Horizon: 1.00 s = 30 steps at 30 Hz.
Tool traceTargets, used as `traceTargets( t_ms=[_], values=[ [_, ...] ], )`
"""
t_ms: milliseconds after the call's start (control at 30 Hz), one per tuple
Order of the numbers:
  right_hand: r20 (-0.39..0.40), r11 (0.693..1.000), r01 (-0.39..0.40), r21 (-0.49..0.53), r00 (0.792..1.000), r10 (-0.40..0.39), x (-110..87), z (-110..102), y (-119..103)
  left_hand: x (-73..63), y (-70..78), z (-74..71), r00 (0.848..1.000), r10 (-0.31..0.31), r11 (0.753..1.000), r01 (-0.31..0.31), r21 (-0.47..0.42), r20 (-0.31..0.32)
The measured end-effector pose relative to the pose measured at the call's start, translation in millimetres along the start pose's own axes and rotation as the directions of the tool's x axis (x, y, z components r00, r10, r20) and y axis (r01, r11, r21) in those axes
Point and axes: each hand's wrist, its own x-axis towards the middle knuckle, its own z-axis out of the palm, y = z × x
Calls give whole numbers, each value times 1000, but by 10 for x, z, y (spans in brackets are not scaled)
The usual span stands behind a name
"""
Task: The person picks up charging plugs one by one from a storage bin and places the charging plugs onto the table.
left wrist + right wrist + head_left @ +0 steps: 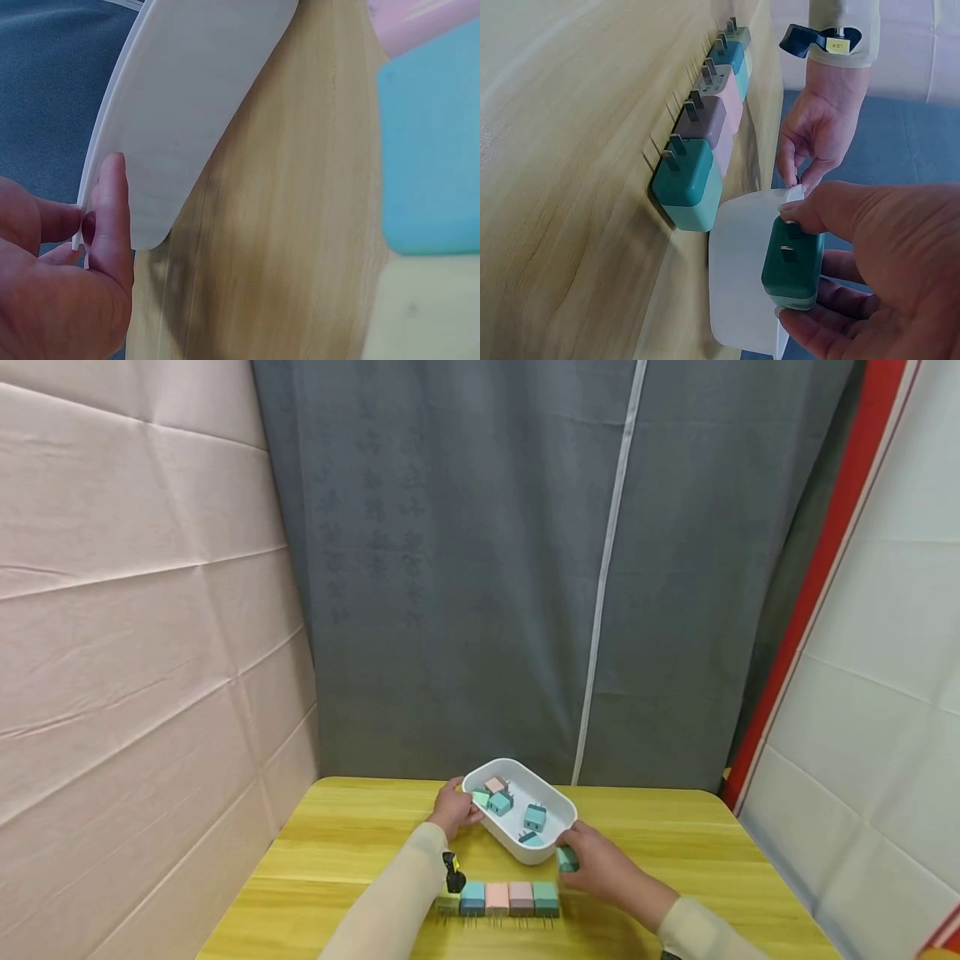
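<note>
My left hand [452,811] pinches the rim of a white plastic box [187,90] between thumb and fingers at its left side. In my right hand [602,866] is a green charger plug [796,259], gripped between thumb and fingers with its prongs showing in the right wrist view. That hand is by the box's near right corner. Several loose plugs lie in the box, among them a teal plug [535,817] and a pink plug [495,785]. Nearer to me stands a row of plugs side by side, from a yellow plug [448,902] to a green plug [546,899], prongs toward me.
The yellow wooden table [337,835] carries everything. A grey curtain [465,610] hangs behind its far edge. Pale cloth [150,652] hangs on the left, and a white panel [862,718] with a red border stands on the right.
</note>
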Motion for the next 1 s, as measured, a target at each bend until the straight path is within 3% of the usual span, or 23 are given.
traceTargets(
  t_ms=[500,1000],
  values=[
    [36,999,38,4,999,-38,-70,90,70,-4,-6,3,1000,11,1000,-11,-5,6],
    [77,1000,22,-10,997,-21,-104,173,122,-31,-13,-8,1000,16,1000,-16,-10,16]
  ],
)
